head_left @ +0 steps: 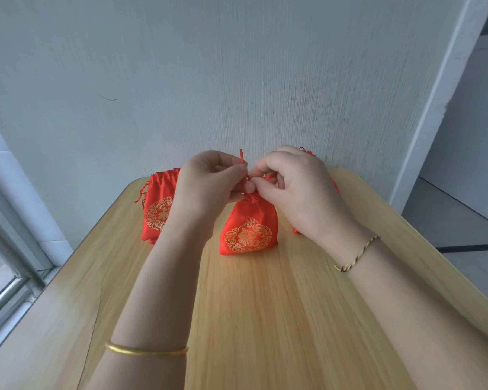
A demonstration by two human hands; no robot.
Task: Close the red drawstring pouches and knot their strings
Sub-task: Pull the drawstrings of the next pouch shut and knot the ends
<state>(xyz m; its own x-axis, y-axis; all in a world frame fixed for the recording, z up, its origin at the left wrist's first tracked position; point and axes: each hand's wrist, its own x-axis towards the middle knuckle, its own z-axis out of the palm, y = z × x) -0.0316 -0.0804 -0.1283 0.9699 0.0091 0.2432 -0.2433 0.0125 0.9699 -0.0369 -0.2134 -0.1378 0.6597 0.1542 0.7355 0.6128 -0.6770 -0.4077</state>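
The red satin drawstring pouch with a gold embroidered medallion (248, 229) is stood upright on the light wood-grain table (265, 319), towards the far edge, its neck gathered. Its thin red string (268, 177) is pinched just above the neck by both grips. The left grip (209, 181) and right grip (296, 190) are met fingertip to fingertip, fingers curled. A second pouch (159, 209) is partly hidden by the left forearm; a third pouch (295, 229) is almost wholly masked by the right grip. A smooth gold bangle (147, 351) and a braided cord bracelet (355, 254) are worn. A pale textured wall (237, 80) is set behind.
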